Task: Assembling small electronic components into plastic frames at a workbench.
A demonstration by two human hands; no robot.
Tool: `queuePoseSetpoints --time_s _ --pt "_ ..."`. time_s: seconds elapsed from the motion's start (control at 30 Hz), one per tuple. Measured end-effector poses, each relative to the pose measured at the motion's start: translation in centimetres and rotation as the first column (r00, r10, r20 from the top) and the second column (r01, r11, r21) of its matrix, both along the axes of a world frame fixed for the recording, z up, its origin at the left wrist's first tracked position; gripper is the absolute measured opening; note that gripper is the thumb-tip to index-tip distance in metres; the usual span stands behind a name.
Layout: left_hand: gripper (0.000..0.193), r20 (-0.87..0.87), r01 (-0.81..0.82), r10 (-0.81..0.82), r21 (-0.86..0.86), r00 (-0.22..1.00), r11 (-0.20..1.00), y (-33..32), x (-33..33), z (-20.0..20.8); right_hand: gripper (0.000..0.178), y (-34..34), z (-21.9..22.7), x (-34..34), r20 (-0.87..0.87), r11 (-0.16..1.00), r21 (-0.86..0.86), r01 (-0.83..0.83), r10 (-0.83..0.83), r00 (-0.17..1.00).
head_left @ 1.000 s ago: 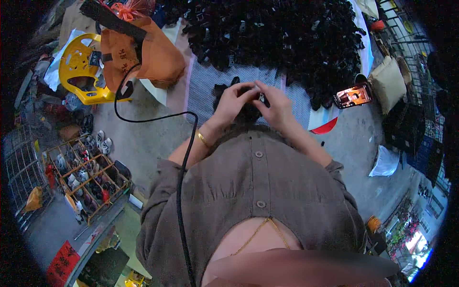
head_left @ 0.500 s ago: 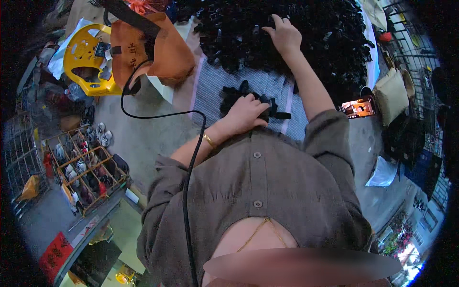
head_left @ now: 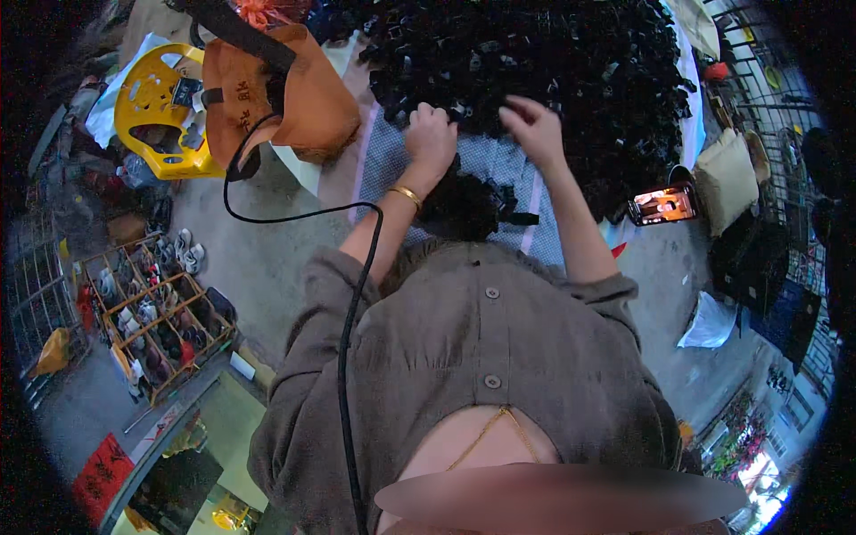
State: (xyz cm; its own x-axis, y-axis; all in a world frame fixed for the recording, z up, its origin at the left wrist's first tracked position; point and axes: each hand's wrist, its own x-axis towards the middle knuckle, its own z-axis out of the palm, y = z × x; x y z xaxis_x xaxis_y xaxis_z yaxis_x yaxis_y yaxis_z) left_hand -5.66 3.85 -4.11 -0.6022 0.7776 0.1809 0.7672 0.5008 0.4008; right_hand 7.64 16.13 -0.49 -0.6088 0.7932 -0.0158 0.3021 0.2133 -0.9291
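Note:
A wide pile of small black pieces [head_left: 615,80], with pale glints among them, covers the far part of a whitish sheet [head_left: 379,147]. At its near edge my left hand [head_left: 431,143] has its fingers curled down and closed; what they hold, if anything, is hidden. My right hand [head_left: 539,138] hovers at the pile's front edge, slightly blurred, thumb and fingers bent but apart, with nothing visible in it. Between my forearms, close to my body, lies a smaller heap of black pieces [head_left: 464,207]. The kind of piece is too dark to tell.
An orange-brown bag [head_left: 312,98] and a yellow plastic chair [head_left: 134,111] stand to the left. A black cable [head_left: 294,217] runs across my left arm. To the right are a lit phone [head_left: 664,207] and a beige cushion [head_left: 727,183]. A shoe rack [head_left: 165,325] is further left.
My left hand has moved from the small heap forward to the pile's edge. My right hand has drawn back from deep over the pile toward its near edge.

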Motion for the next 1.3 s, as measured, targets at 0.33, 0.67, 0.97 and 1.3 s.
queuePoseSetpoints --time_s 0.33,0.67,0.97,1.3 --pt "0.022 0.970 -0.295 -0.171 0.216 0.171 0.931 -0.7 3.3 3.4 0.034 -6.0 1.2 3.7 -0.172 0.853 -0.522 -0.005 -0.100 0.980" --pt "0.040 0.899 0.007 -0.369 0.378 0.237 0.926 -3.6 3.8 6.8 0.031 -7.4 1.9 4.1 -0.083 0.991 0.132 -0.003 0.014 0.996" --pt "0.035 0.913 0.116 -0.308 0.286 0.267 0.951 -4.8 3.1 8.8 0.032 -7.6 3.1 5.2 -0.143 0.918 0.386 -0.087 0.153 0.978" --pt "0.025 0.913 -0.277 -0.246 0.340 0.325 0.899 -5.7 5.5 5.3 0.025 -10.1 1.6 3.9 -0.128 0.927 0.360 -0.102 0.158 0.979"
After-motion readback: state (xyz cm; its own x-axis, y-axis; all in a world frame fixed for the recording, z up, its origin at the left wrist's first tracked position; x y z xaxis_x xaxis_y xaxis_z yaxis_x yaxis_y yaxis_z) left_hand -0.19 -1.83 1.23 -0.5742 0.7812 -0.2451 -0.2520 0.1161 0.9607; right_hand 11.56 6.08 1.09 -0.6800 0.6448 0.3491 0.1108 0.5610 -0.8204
